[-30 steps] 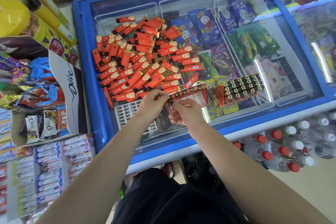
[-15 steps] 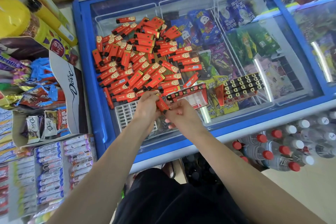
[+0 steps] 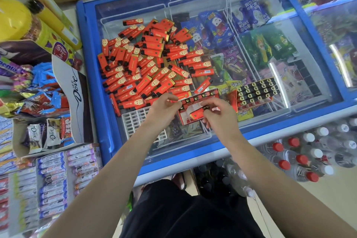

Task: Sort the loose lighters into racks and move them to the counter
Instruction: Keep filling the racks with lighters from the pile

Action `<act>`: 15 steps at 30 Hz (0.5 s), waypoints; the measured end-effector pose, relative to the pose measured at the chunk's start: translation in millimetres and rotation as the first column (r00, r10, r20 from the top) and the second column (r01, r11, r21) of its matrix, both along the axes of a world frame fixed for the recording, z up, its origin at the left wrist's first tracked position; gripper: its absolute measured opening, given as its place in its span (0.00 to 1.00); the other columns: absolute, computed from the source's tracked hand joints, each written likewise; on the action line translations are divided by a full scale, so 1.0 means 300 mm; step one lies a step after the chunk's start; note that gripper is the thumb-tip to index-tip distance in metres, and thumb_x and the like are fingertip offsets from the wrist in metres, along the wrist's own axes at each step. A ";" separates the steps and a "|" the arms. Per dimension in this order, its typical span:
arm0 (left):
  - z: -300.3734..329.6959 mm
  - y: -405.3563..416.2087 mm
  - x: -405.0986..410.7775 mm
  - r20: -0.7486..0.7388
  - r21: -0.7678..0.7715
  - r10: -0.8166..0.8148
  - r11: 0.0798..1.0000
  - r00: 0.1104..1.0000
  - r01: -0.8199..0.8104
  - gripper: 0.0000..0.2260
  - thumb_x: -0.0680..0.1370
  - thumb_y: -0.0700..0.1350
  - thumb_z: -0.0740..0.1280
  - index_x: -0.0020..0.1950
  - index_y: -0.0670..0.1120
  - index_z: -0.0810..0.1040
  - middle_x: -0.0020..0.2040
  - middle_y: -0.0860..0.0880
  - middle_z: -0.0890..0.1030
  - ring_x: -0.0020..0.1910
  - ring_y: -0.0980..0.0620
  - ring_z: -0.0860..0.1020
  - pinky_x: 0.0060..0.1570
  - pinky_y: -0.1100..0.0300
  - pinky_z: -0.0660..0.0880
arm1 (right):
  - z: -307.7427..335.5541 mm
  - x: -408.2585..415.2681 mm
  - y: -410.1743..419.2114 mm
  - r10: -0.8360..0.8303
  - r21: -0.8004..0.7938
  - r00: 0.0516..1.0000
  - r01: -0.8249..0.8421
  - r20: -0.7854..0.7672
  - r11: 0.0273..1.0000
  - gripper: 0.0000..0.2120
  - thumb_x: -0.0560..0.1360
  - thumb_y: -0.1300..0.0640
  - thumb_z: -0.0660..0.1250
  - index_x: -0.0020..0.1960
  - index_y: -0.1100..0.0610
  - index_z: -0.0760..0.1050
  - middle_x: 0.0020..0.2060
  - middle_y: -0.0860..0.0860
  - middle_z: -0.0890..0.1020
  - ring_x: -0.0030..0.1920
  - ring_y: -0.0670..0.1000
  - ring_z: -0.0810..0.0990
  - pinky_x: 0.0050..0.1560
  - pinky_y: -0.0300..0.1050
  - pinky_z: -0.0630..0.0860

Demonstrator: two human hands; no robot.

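Note:
A heap of loose red lighters (image 3: 146, 63) lies on the glass lid of a blue chest freezer (image 3: 92, 102). In front of the heap stands a partly filled red rack (image 3: 195, 100), one row of lighters in it. My left hand (image 3: 164, 109) pinches the rack's left end. My right hand (image 3: 218, 113) holds a red lighter (image 3: 197, 114) lying across the rack's open part. A full rack (image 3: 257, 92) of lighters, black tops up, sits to the right. An empty white rack grid (image 3: 135, 120) lies under my left wrist.
Candy and chocolate displays (image 3: 38, 121) crowd the shelf left of the freezer. Water bottles (image 3: 309, 152) with red and white caps stand on the floor at the right. Ice-cream packs show through the lid.
Both hands moved right from the heap's edge to the partly filled rack. The lighter went from between both hands into my right hand, over the rack.

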State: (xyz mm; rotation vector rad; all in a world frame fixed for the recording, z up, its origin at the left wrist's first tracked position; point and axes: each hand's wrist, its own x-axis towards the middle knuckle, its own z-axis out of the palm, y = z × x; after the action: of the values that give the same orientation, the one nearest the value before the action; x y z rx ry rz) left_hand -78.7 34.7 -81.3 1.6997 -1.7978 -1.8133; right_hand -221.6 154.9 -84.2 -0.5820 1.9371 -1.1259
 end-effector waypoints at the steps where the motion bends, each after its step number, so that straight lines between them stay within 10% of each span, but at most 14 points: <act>1: -0.005 0.001 -0.006 0.008 -0.017 -0.019 1.000 1.000 0.019 0.07 0.82 0.50 0.69 0.59 0.53 0.79 0.50 0.46 0.83 0.52 0.40 0.84 0.56 0.40 0.82 | -0.009 -0.008 -0.004 0.009 0.006 0.999 -0.009 -0.042 1.000 0.13 0.77 0.69 0.66 0.50 0.52 0.81 0.45 0.58 0.81 0.28 0.45 0.78 0.28 0.38 0.74; 5: -0.022 -0.001 -0.012 0.045 -0.098 -0.080 0.992 0.996 0.084 0.08 0.82 0.44 0.69 0.61 0.51 0.79 0.46 0.48 0.83 0.49 0.38 0.84 0.45 0.50 0.80 | -0.052 -0.003 -0.034 0.072 -0.011 0.978 -0.076 -0.197 0.997 0.14 0.77 0.67 0.68 0.51 0.47 0.78 0.50 0.48 0.82 0.39 0.42 0.82 0.41 0.39 0.80; 15: -0.051 -0.016 -0.005 0.048 -0.111 -0.090 0.989 0.995 0.095 0.07 0.82 0.44 0.70 0.59 0.51 0.80 0.45 0.47 0.83 0.46 0.39 0.85 0.50 0.38 0.82 | -0.103 0.040 -0.044 0.186 -0.013 0.941 -0.198 -0.283 0.980 0.11 0.78 0.66 0.67 0.54 0.51 0.79 0.51 0.46 0.79 0.48 0.45 0.84 0.51 0.44 0.81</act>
State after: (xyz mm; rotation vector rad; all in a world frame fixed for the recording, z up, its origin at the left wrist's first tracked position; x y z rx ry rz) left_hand -80.4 29.9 -96.7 1.6521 -1.9871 -1.6844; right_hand -209.6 141.8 -115.1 -0.9771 2.0446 -1.0029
